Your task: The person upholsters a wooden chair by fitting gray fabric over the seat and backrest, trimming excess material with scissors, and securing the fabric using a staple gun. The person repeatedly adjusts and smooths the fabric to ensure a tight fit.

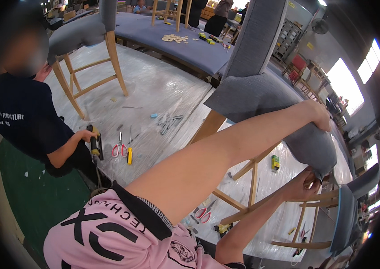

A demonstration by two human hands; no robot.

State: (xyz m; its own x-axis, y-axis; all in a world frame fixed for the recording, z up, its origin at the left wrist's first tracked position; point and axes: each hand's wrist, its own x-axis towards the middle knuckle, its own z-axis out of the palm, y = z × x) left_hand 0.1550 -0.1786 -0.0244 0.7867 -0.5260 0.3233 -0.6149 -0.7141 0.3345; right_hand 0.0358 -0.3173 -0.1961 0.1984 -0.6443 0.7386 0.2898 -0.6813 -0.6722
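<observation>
A chair with a grey upholstered seat (268,96), a tall grey back (255,40) and pale wooden legs (253,184) stands tilted in front of me. My left arm reaches across it, and my left hand (317,114) is bent over the far right part of the seat, its fingers curled round the cushion and mostly hidden. Below, my right hand (304,184) pinches the grey fabric (319,172) at the seat's lower corner. Whether anything else is between those fingertips is too small to tell.
The plastic-covered table (154,85) bears red-handled scissors (119,150), a yellow-handled screwdriver (130,154), metal pieces (169,124) and a green box (275,162). At left a co-worker (28,107) holds a staple gun (95,142) beside another chair (82,38). Another grey chair (347,219) lies right.
</observation>
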